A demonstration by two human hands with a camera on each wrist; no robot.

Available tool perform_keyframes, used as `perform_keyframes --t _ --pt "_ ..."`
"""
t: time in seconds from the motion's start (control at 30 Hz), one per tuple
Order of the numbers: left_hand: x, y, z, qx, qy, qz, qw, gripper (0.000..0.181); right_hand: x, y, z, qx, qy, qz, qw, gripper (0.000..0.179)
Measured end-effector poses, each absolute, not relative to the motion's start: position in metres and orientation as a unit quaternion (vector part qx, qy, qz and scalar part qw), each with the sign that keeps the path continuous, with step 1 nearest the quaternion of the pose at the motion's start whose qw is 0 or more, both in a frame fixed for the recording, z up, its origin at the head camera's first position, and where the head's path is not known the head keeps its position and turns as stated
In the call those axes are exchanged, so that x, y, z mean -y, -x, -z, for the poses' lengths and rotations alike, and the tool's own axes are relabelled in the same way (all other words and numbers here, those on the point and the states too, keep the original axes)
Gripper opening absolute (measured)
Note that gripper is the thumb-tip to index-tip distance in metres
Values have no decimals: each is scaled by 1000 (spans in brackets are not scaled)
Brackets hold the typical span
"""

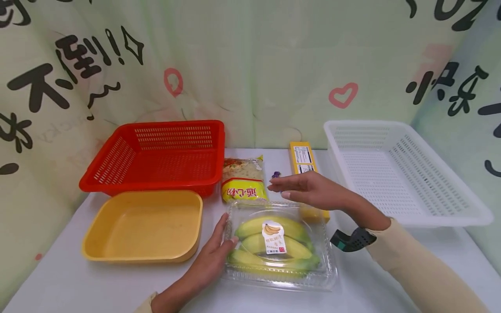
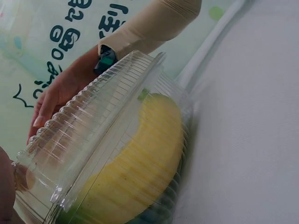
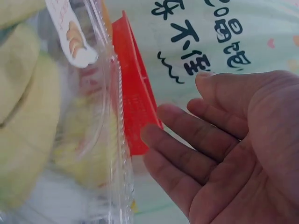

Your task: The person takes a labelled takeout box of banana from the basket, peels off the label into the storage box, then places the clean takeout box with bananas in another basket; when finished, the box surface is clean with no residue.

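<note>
A clear plastic clamshell box of bananas lies on the table, with a white label on its lid. My left hand rests against the box's left side, its fingers extended along the edge and the thumb at the lid. Behind the box, my right hand hovers over its far right edge with fingers extended and palm turned leftward. The right wrist view shows that hand holding nothing, beside the box's ridged rim. A yellow bag of macaroni lies beyond the box, and a yellow carton is partly hidden under the right hand.
At the back left sits a red basket, with a yellow tub in front of it. A white basket stands at the right. A small purple item lies near the right fingertips. A printed curtain hangs behind the table.
</note>
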State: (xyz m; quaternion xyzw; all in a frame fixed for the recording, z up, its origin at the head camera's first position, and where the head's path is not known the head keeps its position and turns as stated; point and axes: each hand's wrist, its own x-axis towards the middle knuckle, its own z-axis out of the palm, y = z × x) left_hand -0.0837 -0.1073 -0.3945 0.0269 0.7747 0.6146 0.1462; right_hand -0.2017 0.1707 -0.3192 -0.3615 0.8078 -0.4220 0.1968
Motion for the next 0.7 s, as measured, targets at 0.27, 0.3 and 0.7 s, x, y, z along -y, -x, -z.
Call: perform_keyframes --t 0.27,0.3,0.7 --pt "108 84 393 -782 -24 -606 145 66 -166 191 317 -776 381 438 247 39" --pt "108 83 393 -782 -23 -605 146 66 -165 190 318 -776 383 433 251 39" --pt "108 84 395 -773 -29 -614 156 67 -155 180 324 -772 409 418 249 36"
